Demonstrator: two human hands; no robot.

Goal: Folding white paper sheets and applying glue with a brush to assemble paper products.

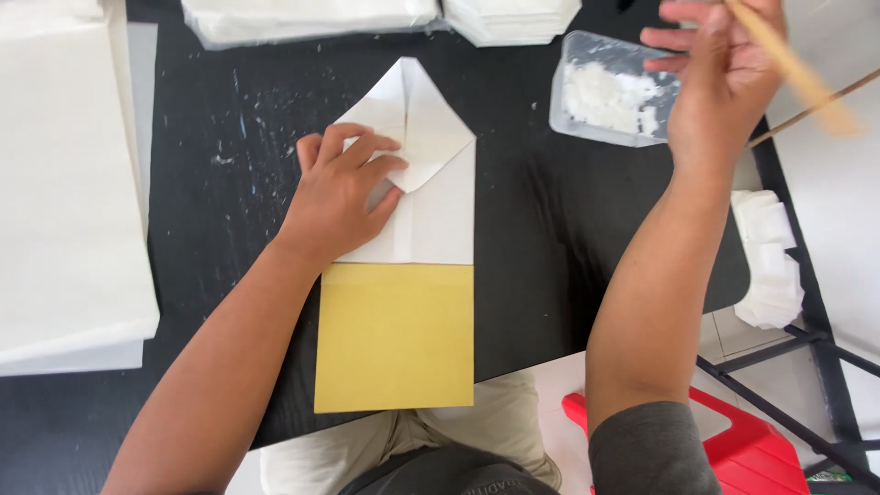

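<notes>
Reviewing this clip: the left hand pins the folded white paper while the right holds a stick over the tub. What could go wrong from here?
1. The left hand covers only one side of the folded white paper; the free flap might spring open.
2. The right hand holds the wooden stick above the clear tub of white paste; drips may land on the black table.
3. The yellow sheet overhangs the table edge and may slip.
</notes>
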